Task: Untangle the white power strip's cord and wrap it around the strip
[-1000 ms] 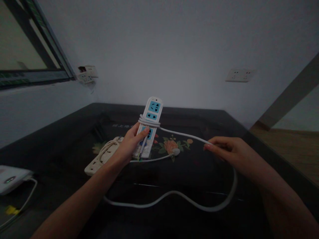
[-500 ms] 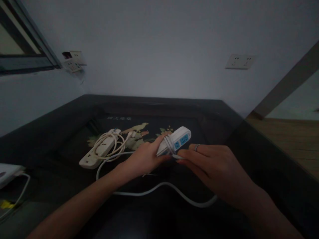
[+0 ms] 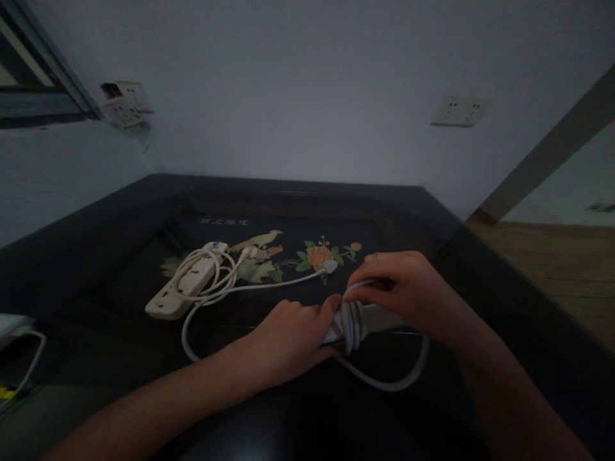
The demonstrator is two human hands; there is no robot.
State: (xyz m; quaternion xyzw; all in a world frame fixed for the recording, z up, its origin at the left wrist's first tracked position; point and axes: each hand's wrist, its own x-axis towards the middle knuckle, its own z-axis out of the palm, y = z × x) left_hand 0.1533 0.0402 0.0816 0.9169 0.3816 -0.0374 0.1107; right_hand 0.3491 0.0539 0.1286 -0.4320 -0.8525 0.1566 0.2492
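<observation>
My left hand (image 3: 293, 336) grips one end of a white power strip (image 3: 379, 318) that lies almost flat just above the dark table. Its white cable (image 3: 353, 323) is wound in several turns round the strip's middle. My right hand (image 3: 401, 291) curls over the strip and pinches the cable at the top of the coil. The loose part of the cable (image 3: 211, 298) loops left over the table and ends in a white plug (image 3: 329, 265).
A cream power strip (image 3: 180, 292) with its cord bundled on top lies at the left of the black table (image 3: 288, 192), which bears a flower and bird picture. A white device (image 3: 9, 323) with a cable sits at the left edge. Wall sockets (image 3: 459, 110) are above.
The strip went from upright to lying low and near. My right hand came in from the right and wound the cable round it, shortening the loose loop.
</observation>
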